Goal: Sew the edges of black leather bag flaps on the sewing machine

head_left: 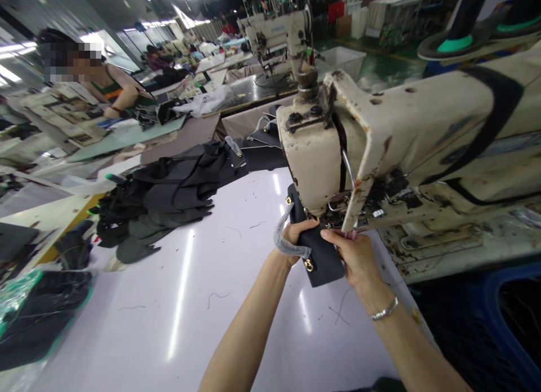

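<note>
A black bag panel [323,259] lies under the head of a sewing machine [315,155], tilted across the white table top. A short handle wrapped in clear plastic [279,234] arches off its left side, fixed by gold-coloured metal fittings. My left hand [296,234] reaches through beneath that handle and grips the panel, thumb on top close to the needle area. At the panel's right edge, my right hand [357,256] pinches it with the thumb above; its other fingers are mostly hidden. The needle and presser foot are partly hidden by the machine head and my hands.
Dark cut pieces [169,189] form a heap on the left of the white table [236,324]. More black panels with handles [262,149] lie behind the machine. A plastic-wrapped dark bundle [46,313] sits at lower left. A co-worker [114,90] is at another machine.
</note>
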Tool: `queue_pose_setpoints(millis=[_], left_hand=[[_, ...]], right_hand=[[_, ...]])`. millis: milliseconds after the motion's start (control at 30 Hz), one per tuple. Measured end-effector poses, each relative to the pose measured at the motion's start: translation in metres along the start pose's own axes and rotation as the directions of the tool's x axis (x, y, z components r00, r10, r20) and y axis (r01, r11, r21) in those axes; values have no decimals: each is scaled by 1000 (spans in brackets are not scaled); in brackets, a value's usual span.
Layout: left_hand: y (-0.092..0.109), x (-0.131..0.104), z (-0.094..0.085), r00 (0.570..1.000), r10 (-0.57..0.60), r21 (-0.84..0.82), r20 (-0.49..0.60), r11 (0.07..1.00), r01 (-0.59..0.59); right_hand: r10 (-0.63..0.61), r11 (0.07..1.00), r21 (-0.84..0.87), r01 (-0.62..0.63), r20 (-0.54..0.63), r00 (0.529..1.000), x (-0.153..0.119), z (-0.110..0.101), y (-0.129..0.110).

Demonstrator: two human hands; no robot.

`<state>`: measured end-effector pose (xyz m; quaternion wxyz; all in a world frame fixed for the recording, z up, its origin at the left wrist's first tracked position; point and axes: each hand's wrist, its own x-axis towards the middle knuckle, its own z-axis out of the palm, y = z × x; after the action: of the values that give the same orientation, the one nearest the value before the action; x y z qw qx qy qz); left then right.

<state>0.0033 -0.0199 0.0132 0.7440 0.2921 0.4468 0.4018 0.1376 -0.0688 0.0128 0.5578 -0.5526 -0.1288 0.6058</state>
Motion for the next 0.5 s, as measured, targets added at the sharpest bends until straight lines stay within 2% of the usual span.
queue_pose_setpoints(millis=[100, 233, 333, 400, 500], left_hand=[[-3, -5, 2, 999, -41, -46, 17, 998, 42], [-16, -15, 19, 985, 68, -100, -156, 991, -84], [-31, -21, 40, 934, 113, -170, -338, 969, -179], [-41, -23, 54, 893, 125, -207, -433, 950, -233], [-50, -24, 71, 848, 118, -236, -517, 933, -273]], right_hand=[[-38, 991, -127, 41, 25, 999, -4, -10, -3], [-139, 906, -384, 178, 127, 982, -3, -26, -14], [-247, 792, -519, 323, 211, 946, 4, -36, -32], [-265, 736, -561, 379, 277, 924, 11, -40, -45], [-263, 721, -553, 418, 339, 903, 23, -43, -60]])
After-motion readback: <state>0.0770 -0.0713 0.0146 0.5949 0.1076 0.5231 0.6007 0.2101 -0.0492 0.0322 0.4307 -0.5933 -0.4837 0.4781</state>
